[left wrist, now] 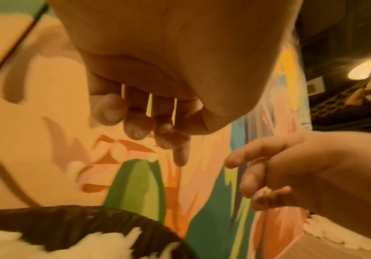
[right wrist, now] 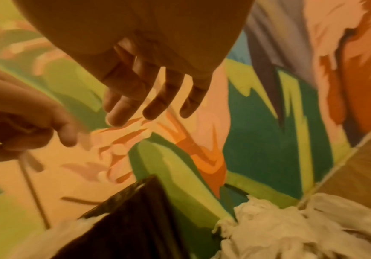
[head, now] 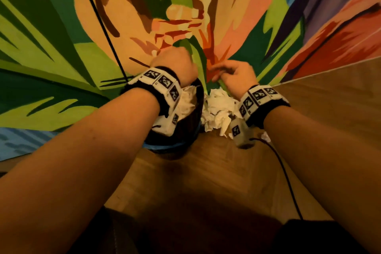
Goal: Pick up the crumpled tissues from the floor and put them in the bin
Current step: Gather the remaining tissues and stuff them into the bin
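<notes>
A: Several tissues [head: 218, 107] are seen heaped on the floor [head: 206, 171] just right of the bin [head: 175, 142], against the painted wall [head: 61, 27]; more lie inside the bin.

B: How are they judged to handle?

A: Light, soft and compressible; a clump could be pinched anywhere, though loose pieces may be shed.

B: And the hands?

A: Nothing is held. The left hand [head: 175, 62] is loosely curled above the bin, the right hand [head: 235, 76] spread above the heap.

B: What is gained from the wrist views?

A: The empty palms are shown there; in the head view they are hidden, but bin and heap are seen whole.
</notes>
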`<action>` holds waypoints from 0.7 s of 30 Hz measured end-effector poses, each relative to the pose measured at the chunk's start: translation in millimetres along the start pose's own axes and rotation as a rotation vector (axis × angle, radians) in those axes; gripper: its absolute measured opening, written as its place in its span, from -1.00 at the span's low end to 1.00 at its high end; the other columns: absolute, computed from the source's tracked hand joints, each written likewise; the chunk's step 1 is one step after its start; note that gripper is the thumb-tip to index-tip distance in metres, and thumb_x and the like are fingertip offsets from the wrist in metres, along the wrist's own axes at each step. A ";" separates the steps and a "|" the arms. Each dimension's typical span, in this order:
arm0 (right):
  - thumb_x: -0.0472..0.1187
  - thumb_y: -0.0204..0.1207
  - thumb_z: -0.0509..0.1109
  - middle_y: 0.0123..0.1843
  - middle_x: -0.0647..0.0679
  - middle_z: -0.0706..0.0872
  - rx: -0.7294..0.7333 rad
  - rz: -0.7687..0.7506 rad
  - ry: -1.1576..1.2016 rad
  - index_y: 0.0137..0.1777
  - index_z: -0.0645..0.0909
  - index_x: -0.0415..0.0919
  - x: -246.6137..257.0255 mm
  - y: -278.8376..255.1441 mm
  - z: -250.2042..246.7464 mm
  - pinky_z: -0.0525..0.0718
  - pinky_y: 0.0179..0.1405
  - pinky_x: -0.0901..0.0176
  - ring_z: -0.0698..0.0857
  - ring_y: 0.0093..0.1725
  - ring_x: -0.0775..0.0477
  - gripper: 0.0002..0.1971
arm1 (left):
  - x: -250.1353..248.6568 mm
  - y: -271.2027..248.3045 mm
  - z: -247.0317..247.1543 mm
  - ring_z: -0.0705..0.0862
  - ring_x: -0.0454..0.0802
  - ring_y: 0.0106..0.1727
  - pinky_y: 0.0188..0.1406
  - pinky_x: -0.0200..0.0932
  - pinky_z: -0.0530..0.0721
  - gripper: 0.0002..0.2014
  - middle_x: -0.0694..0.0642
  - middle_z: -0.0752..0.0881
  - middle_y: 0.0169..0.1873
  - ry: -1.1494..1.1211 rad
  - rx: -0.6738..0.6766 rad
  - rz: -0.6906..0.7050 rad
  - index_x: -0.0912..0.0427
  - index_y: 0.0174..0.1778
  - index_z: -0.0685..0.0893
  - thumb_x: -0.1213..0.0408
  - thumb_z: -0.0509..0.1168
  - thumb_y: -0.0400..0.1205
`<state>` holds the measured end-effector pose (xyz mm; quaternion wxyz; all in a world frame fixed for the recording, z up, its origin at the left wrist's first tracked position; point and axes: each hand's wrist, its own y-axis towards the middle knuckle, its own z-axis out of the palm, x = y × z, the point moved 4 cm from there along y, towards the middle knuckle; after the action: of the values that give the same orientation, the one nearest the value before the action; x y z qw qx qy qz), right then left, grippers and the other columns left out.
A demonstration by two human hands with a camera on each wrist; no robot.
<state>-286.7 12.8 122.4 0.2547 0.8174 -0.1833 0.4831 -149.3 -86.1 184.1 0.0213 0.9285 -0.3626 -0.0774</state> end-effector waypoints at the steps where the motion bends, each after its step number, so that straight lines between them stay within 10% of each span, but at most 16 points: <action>1: -0.47 0.45 0.20 -0.38 0.09 0.80 -0.031 0.028 -0.033 -0.17 0.79 0.08 -9.1 3.2 -10.6 0.49 -0.52 0.52 0.63 -0.50 0.29 -0.56 | -15.4 1.1 2.5 0.64 0.15 -0.19 -0.14 -0.02 0.66 -0.72 0.12 0.67 -0.21 -0.031 -0.011 0.034 0.12 -0.16 0.67 0.07 0.11 0.57; 10: -0.42 0.45 0.33 -0.20 0.04 0.80 0.092 0.328 -0.437 -0.34 0.72 0.02 -126.7 0.8 -61.6 0.55 -0.16 0.23 0.67 -0.22 0.09 -0.68 | -111.9 5.6 97.2 0.71 0.18 -0.07 -0.17 -0.09 0.62 -0.81 0.11 0.72 -0.15 -0.187 0.230 0.335 0.09 -0.20 0.68 0.17 0.18 0.61; 18: -0.18 0.56 0.34 0.25 -0.04 0.72 0.291 0.650 -0.672 0.09 0.73 0.12 -246.8 -34.1 -68.9 0.66 -0.05 0.15 0.69 0.01 -0.05 -0.78 | -84.2 -12.2 239.0 0.65 0.14 0.20 0.07 -0.15 0.62 -0.68 0.14 0.68 0.19 -0.214 0.608 0.320 0.05 0.29 0.69 0.24 0.25 0.62; 21: -0.13 0.54 0.36 0.43 -0.08 0.60 0.350 0.704 -0.737 0.32 0.66 0.02 -275.4 -43.9 -64.8 0.65 0.27 -0.03 0.62 0.29 -0.17 -0.66 | -66.2 -16.9 279.2 0.57 0.20 0.32 0.23 -0.05 0.61 -0.55 0.17 0.51 0.38 -0.181 0.668 0.269 0.04 0.49 0.52 0.21 0.26 0.63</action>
<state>-436.2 101.3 -105.2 -0.1440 0.8522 -0.4400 0.2436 -230.4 -24.1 -84.6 -0.3051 0.8176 -0.4871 -0.0329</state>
